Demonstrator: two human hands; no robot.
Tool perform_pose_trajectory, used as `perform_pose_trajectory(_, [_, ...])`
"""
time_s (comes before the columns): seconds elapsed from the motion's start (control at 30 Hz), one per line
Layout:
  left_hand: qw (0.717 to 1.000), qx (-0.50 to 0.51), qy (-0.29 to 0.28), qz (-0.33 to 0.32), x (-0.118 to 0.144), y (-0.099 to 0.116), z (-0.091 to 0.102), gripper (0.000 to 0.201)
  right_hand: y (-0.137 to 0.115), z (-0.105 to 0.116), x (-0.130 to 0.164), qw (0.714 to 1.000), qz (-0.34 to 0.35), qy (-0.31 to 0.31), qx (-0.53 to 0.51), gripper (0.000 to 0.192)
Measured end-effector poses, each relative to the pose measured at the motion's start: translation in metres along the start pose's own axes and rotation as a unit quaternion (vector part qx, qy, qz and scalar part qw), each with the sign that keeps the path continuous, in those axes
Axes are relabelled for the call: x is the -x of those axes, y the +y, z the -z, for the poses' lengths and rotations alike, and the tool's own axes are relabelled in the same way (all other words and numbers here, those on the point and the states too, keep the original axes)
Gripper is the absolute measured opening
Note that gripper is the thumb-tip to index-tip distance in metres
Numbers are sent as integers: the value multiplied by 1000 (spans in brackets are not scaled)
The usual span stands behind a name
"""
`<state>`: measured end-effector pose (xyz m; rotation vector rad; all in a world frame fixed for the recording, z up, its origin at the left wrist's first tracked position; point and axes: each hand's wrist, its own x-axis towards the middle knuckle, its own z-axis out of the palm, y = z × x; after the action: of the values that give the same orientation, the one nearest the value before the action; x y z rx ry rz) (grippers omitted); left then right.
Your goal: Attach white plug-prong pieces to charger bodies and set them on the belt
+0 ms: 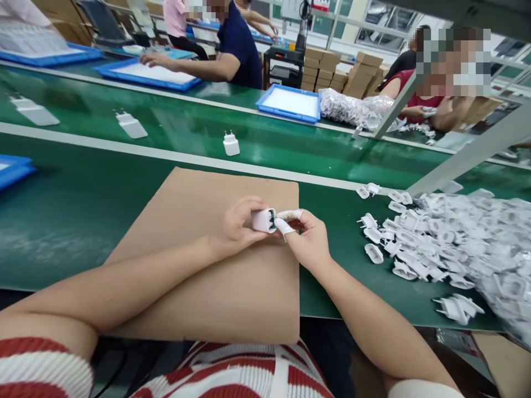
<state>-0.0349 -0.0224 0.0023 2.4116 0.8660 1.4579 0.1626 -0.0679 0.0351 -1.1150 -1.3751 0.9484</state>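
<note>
My left hand (243,224) is closed around a white charger housing (261,220), held on its side above a sheet of brown cardboard (207,293). The housing's open end faces right, and dark and green parts show inside it. At that end the thumb and forefinger of my right hand (307,235), both in white finger covers, come together in a pinch. Whether anything small sits between these fingertips is hidden. To the right lies a big heap of white plug caps with pins (448,237), partly in clear plastic.
Beyond a pale rail (178,157), several white plug chargers (231,143) stand or lie on a green belt (174,130). A slanted metal post (464,146) rises at the right. Blue trays (289,103) and co-workers (243,47) are on the far side.
</note>
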Motion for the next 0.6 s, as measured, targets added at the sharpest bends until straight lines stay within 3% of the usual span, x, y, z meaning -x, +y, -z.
perform_pose_trajectory(0.17, [997, 71, 24, 24, 2, 3, -3, 46, -5, 1, 8, 996, 75, -3, 42, 8])
perform_pose_trajectory(0.4, [998, 59, 5, 19, 1, 4, -1, 42, -6, 5, 10, 986, 140, -2, 92, 10])
perform_pose_trajectory(0.6, [997, 72, 14, 16, 3, 6, -2, 46, -9, 7, 11, 991, 97, -12, 91, 12])
